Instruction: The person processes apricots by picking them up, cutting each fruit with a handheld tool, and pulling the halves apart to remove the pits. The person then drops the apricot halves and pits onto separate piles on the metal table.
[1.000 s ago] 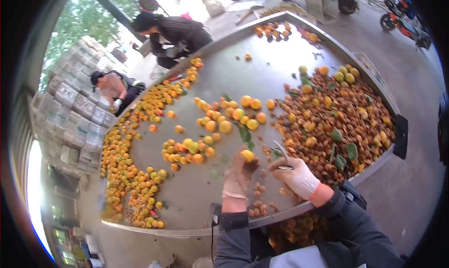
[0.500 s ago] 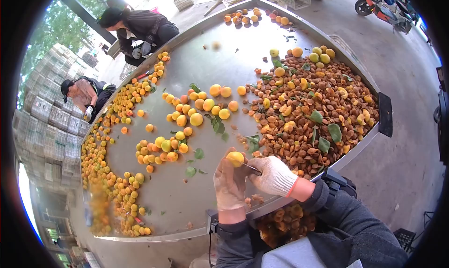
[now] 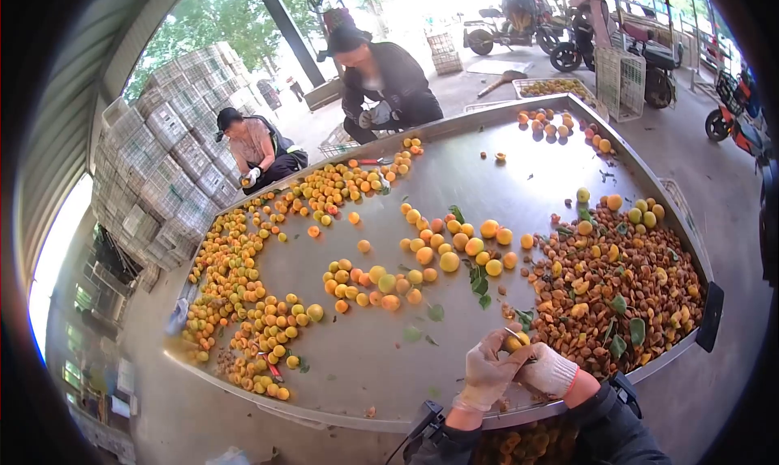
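Note:
My left hand [image 3: 487, 374], in a pale glove, grips a yellow apricot [image 3: 514, 342] between thumb and fingers, near the front edge of the metal table. Close against it, my right hand [image 3: 553, 372] in a white knitted glove is closed on a thin metal tool [image 3: 511, 332]. A slim bright end of this tool shows at the top of the apricot; its handle is hidden in my fingers. Just beyond my hands lies a heap of brown apricot pits [image 3: 649, 299] with leaves and bits of yellow flesh. Whole apricots [image 3: 449, 261] lie in loose groups farther left.
The metal table [image 3: 357, 368] has a raised rim. Many apricots [image 3: 243, 294] line its left side, with a red-handled tool [image 3: 274, 371] among them. Apricot pieces [image 3: 519, 445] sit below the front edge. Two people [image 3: 389, 83] work across the table; stacked crates [image 3: 174, 132] stand behind.
My view has tilted up and swung left. My hands have drawn closer together, and the metal tool, earlier at the apricot's side, now reaches over its top.

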The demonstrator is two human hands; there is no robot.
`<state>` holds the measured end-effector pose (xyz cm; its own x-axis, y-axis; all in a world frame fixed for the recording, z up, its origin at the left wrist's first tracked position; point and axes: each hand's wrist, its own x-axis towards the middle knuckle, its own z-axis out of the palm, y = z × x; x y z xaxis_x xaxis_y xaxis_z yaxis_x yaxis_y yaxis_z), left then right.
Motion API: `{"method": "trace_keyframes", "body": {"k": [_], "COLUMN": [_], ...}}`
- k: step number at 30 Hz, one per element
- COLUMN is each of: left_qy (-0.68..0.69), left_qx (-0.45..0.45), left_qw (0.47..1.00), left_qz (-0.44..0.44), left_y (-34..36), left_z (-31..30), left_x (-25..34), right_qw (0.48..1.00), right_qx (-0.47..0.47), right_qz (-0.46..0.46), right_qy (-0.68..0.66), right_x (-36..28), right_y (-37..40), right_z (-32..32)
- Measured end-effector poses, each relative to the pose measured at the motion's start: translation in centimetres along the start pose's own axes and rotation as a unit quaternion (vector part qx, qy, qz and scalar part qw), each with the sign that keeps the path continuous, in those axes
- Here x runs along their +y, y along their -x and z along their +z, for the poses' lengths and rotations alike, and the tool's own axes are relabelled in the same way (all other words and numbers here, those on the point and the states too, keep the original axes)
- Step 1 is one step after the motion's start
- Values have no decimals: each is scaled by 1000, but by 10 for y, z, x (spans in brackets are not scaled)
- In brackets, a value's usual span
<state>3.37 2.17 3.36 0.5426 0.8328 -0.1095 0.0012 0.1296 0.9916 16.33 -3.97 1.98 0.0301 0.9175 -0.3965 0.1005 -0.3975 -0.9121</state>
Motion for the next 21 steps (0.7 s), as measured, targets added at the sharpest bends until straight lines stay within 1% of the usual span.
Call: {"method": "trace_keyframes", "body": {"k": [1,3,4,5,6,7,8,9,10,11,12,13,14,16,18,19,20,21], "left_qy": [0,29,26,92,158,192,192,181,170,173,18,-139,-139,-298,-286,-236,-182,-29], "left_qx": [3,-49,-48,-61,-75,-67,-68,-8,51,51,44,33,30,3,-13,-27,-48,-19], "left_qw": [1000,998,998,994,984,978,978,983,984,984,995,972,973,921,927,944,962,987], "left_qz": [8,7,20,2,-19,-43,-44,-25,-8,-17,87,189,183,250,243,227,201,155], "left_y": [1,3,2,2,0,-1,-3,-5,-7,-7,-7,-6,-4,2,4,4,6,2], "left_z": [-4,-9,-12,-14,-16,-20,-24,-29,-30,-25,-16,-9,-3,9,12,9,10,9], "left_x": [4,10,8,6,5,3,5,6,4,-1,-7,-11,-9,-2,1,2,-1,-19], "right_qw": [1000,998,996,996,999,1000,997,997,998,992,974,971,971,960,965,973,974,971], "right_qx": [-1,-3,-4,-3,-9,-14,-20,10,55,97,140,187,188,239,229,202,182,164], "right_qz": [-7,-3,-4,-15,-14,-9,0,-14,-23,-28,-33,-108,-102,-116,-108,-111,-103,-110], "right_qy": [5,-59,-90,-86,-30,25,77,78,27,-75,-176,-104,-107,83,72,-5,-83,-133], "right_x": [-7,-19,-25,-30,-32,-32,-30,-32,-37,-34,-29,-31,-33,-36,-29,-34,-35,-31], "right_y": [5,15,14,12,11,11,14,19,29,30,30,28,27,26,22,24,28,27], "right_z": [0,3,2,0,-4,-8,-11,-14,-16,-18,-19,-17,-15,-12,-14,-14,-16,-17]}}
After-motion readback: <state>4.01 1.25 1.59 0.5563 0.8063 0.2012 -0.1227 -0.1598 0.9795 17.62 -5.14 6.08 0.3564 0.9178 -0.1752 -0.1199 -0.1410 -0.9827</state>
